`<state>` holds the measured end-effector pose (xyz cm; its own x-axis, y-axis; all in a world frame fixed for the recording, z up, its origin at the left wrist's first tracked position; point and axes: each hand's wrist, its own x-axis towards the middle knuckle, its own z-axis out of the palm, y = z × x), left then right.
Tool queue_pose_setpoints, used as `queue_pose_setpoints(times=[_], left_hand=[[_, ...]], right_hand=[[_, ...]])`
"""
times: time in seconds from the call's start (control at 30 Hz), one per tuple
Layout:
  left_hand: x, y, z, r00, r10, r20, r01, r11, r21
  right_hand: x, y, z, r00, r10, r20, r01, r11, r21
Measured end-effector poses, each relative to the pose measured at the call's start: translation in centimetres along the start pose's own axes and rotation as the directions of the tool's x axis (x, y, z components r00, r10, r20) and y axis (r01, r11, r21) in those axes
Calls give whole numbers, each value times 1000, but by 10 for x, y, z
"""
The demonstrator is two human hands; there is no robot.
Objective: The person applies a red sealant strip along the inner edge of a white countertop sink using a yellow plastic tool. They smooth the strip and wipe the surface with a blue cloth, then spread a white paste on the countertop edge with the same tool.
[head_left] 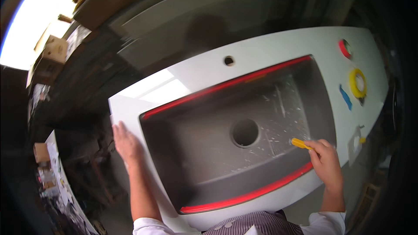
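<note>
A white countertop [200, 72] with a dark grey sink basin [204, 148] set in it lies in front of me. Red tape strips [252, 193] run along the basin's far and near edges. My right hand [325, 162] is closed round a small yellow-handled tool [300, 143], held over the right part of the basin; its tip is too small to make out. White specks and streaks mark the basin floor below it. My left hand [127, 145], slightly blurred, rests with fingers stretched along the countertop's left edge. The round drain hole [244, 132] sits mid-basin.
On the countertop's right side lie a red tape roll [345, 49], a yellow tape roll [358, 83] and a crumpled blue strip [345, 97]. A round tap hole [228, 61] pierces the far rim. Cardboard boxes [54, 54] stand at the far left.
</note>
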<state>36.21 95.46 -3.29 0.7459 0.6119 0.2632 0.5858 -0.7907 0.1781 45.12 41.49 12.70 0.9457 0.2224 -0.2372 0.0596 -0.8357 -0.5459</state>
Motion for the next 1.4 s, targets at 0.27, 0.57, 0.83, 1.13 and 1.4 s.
queue_pose_setpoints(times=[0.27,0.57,0.83,1.13,1.4], left_hand=[[4,-54,19,999,28,19,-28,999,-25],[23,-67,31,997,37,73,-34,998,-49],[24,-66,33,998,31,60,-26,997,-71],[17,-56,46,999,34,26,-33,998,-53],[-3,-9,-3,975,-77,207,62,995,80]], right_hand=[[-39,97,-74,854,395,-338,-439,896,-62],[-97,256,-124,618,627,-475,-702,712,26],[-93,292,-121,584,691,-425,-747,663,51],[-113,437,-148,865,381,-326,-455,871,-189],[-64,267,-111,902,423,80,-335,573,748]])
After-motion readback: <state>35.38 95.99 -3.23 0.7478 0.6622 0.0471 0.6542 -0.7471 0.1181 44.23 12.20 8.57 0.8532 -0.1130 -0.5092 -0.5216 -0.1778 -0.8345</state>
